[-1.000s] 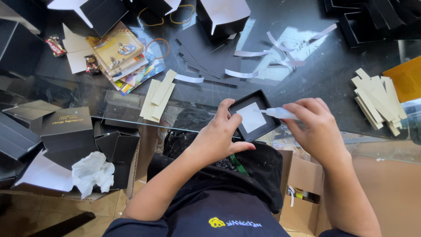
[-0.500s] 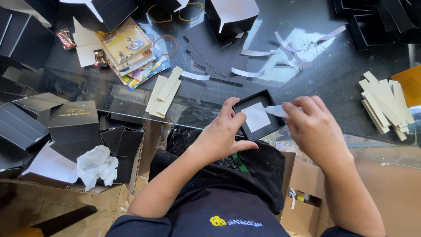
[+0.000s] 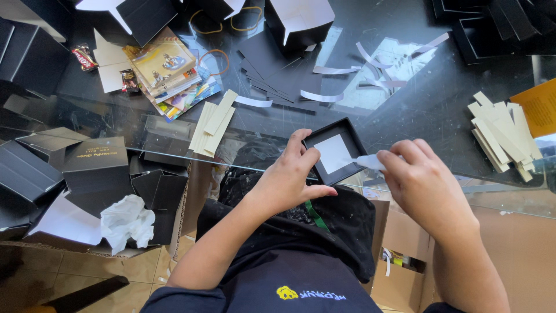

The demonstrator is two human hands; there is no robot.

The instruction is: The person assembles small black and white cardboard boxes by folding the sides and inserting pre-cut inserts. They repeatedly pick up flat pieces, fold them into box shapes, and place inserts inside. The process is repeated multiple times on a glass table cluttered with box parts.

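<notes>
Hands at a small black box tray

Left hand (image 3: pixel 288 181) fingers clamp the black tray (image 3: pixel 336 152); right hand (image 3: pixel 427 186) fingers pinch a pale strip (image 3: pixel 369 161) just beside its white panel.

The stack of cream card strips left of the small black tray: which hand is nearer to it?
Left. The left hand grips the small black tray, just right of the cream card strips. The right hand sits farther right, pinching a pale strip.

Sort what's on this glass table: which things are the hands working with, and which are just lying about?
In hand:
left hand steadying the small black tray
right hand pinching a white strip at the tray's edge

Lying about:
stack of colourful booklets
cream card strips
rubber bands
crumpled tissue
</notes>
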